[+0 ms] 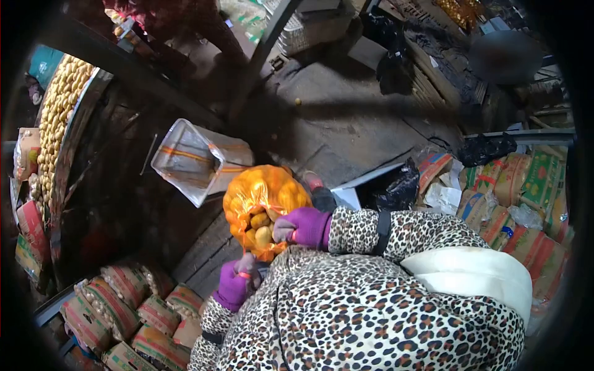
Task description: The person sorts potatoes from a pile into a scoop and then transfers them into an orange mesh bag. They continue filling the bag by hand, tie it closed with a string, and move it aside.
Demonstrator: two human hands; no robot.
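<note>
An orange mesh bag full of round, tan, potato-like produce is in front of my body, its mouth facing me. My right hand, in a purple glove with greyish fingertips, is closed on the bag's right edge. At the lower left edge of the bag, my left hand, gloved the same way, has its fingers closed on the orange mesh rim. Just beyond the bag, to the left, stands a clear plastic-lined container with orange stripes.
Tan produce lies along a raised surface at left. Packed bags sit at lower left, more sacks at right. An open box holds black plastic. A person in red is at the top left. Dark metal posts cross the view.
</note>
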